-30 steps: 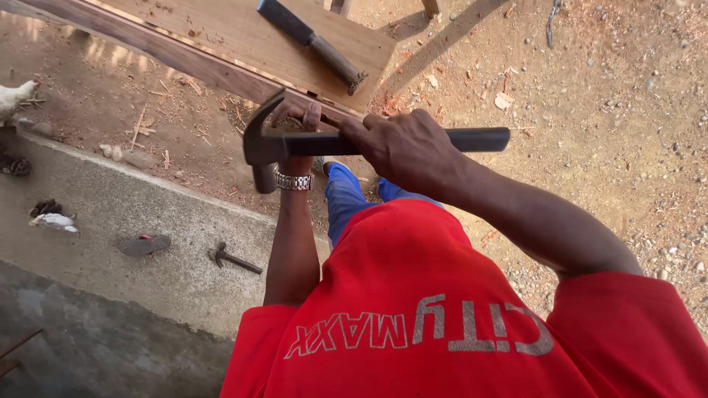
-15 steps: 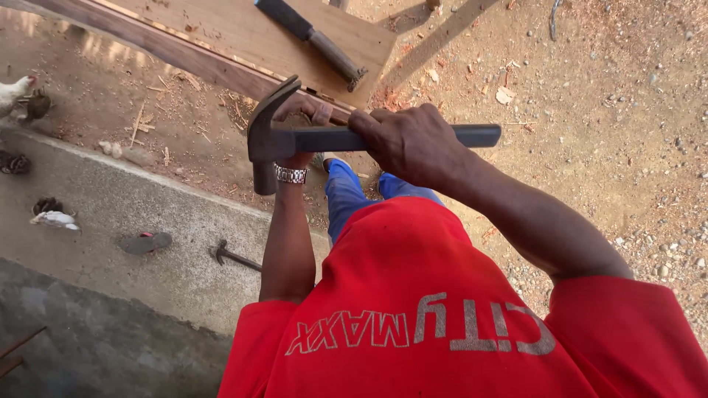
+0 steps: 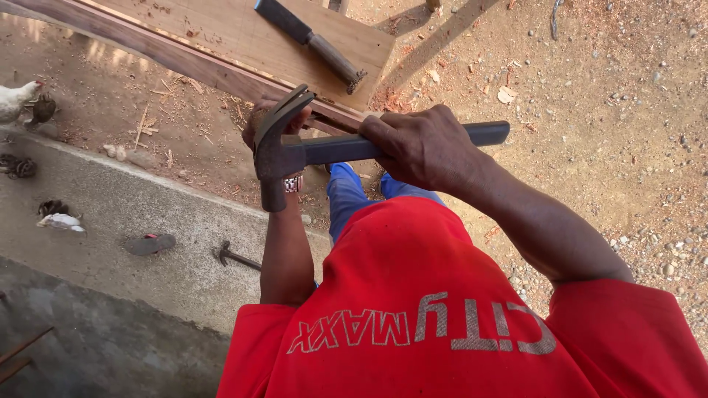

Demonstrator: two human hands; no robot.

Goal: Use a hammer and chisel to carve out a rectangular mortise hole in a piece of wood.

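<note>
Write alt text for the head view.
Seen from above, a right hand grips a claw hammer by its handle over a wood plank, while the left hand sits at the plank edge behind the hammer head. A chisel lies on the plank.
</note>
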